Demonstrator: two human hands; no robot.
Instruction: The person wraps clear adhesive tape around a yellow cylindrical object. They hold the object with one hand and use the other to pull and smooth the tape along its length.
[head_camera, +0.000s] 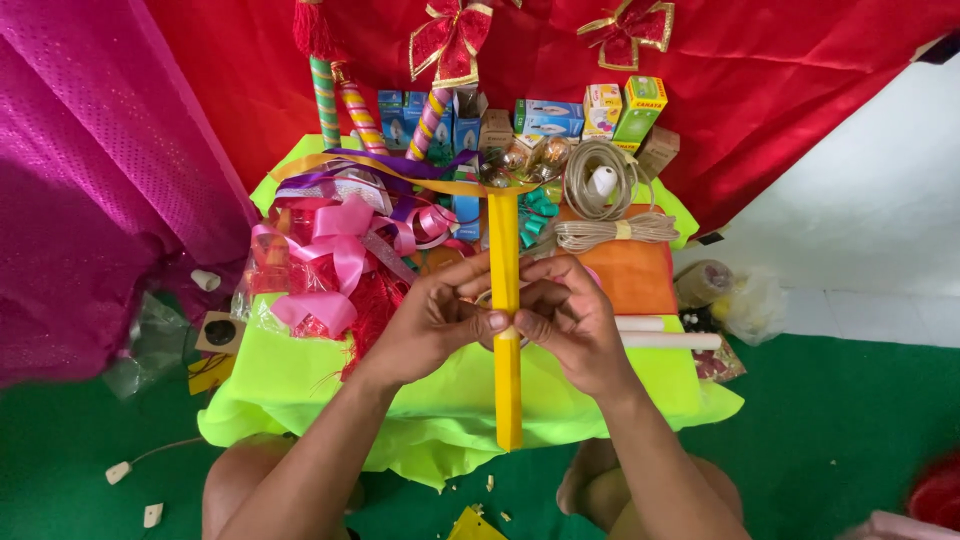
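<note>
A long yellow stick (506, 380) stands upright in front of me over a small table covered in neon yellow-green cloth (300, 385). My left hand (430, 320) and my right hand (570, 315) both pinch it at its middle, thumbs meeting on its front. An orange-gold ribbon (400, 170) runs from the stick's top out to the left. A thin ring or wire shows behind the stick between my hands, mostly hidden by my fingers.
Pink and purple ribbons and bows (335, 250) pile up at left. Coiled beige cord (600, 180), an orange cloth (630, 275) and white rods (665, 340) lie at right. Small boxes (545, 118) and striped sticks (325, 100) line the back against red fabric. The floor is green.
</note>
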